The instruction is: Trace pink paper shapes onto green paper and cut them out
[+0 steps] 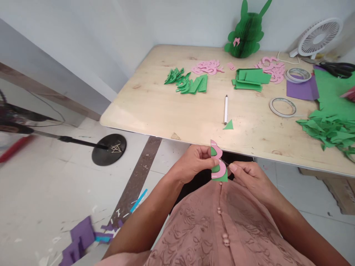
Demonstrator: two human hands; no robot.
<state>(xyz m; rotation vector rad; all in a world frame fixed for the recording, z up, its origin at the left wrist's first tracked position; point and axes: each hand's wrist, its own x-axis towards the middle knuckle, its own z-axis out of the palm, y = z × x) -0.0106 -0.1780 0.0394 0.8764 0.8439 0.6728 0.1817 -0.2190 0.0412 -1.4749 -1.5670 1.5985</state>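
Note:
In front of my body, just off the table's near edge, my left hand [198, 160] pinches a pink paper cutout [222, 170] with curved lobes. Behind it lies a piece of green paper [224, 176], held in the same grip. My right hand [249, 175] is closed around what looks like small scissors [226, 163]; only a thin dark tip shows, touching the papers' right side, and the handles are hidden in my fingers. On the table ahead are a white pen [226, 109] and a small green paper scrap [229, 125].
The wooden table [138, 107] bears green cutouts [183, 82], pink cutouts [207, 67], folded green paper [251, 78], tape rolls [283, 115], black-handled scissors [337, 68] and green scraps [330, 131]. A green paper rabbit [246, 35] and white fan [318, 37] stand behind. A round stand base [101, 155] is left.

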